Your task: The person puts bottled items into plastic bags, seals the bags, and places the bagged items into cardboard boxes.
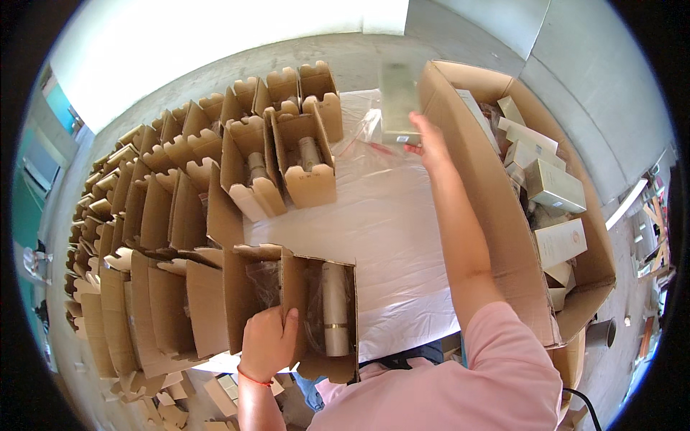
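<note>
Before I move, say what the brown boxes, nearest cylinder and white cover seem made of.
Brown boxes: matte cardboard, by their stiff folded flaps. Nearest cylinder: satin, soft highlight; plastic or coated metal, unclear. White cover: probably glossy plastic film, by its wrinkles and sheen.

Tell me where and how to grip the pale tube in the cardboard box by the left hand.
Probably grip the tube around its middle, above the gold band, coming from above: its long round side faces the opening of the cardboard box.
</note>
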The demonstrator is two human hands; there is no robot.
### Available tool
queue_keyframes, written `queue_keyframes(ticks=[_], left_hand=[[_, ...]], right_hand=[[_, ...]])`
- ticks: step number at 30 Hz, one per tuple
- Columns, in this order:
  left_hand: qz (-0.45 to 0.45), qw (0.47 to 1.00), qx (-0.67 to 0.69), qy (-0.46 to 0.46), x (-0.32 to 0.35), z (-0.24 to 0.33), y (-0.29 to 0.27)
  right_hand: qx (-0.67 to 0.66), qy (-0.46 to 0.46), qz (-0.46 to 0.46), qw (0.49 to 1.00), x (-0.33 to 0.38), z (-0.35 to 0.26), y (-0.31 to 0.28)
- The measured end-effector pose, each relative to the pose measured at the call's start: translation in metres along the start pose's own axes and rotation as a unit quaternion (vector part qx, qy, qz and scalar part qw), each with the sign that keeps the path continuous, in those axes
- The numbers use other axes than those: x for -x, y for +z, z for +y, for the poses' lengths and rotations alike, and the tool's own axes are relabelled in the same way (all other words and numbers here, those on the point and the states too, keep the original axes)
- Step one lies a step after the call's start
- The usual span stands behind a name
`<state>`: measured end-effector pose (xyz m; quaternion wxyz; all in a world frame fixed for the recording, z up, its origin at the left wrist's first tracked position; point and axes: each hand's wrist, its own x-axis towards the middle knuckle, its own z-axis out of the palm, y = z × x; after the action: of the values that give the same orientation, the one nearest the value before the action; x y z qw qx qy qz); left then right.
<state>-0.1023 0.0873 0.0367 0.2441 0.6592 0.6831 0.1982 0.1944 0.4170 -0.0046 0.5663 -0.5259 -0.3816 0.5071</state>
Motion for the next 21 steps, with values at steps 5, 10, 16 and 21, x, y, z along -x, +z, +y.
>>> queue_keyframes(ticks=[5, 10, 16, 21], left_hand=[[0.03, 0.999, -0.017, 0.027, 0.003, -0.003, 0.002], [-0.001, 1.0, 0.003, -0.014, 0.001, 0.006, 0.0], [0.022, 1.0, -0.008, -0.007, 0.005, 0.006, 0.001], [0.026, 0.999, 0.007, -0.028, 0.009, 0.002, 0.005]], right_hand=[[-0.448, -0.173, 0.034, 0.877, 0.067, -0.088, -0.023], [-0.25, -0.16, -0.029, 0.955, 0.065, -0.055, -0.048], [0.073, -0.037, 0.036, 0.996, 0.02, 0.072, -0.027], [0.328, -0.121, 0.163, 0.923, -0.044, 0.148, 0.007]])
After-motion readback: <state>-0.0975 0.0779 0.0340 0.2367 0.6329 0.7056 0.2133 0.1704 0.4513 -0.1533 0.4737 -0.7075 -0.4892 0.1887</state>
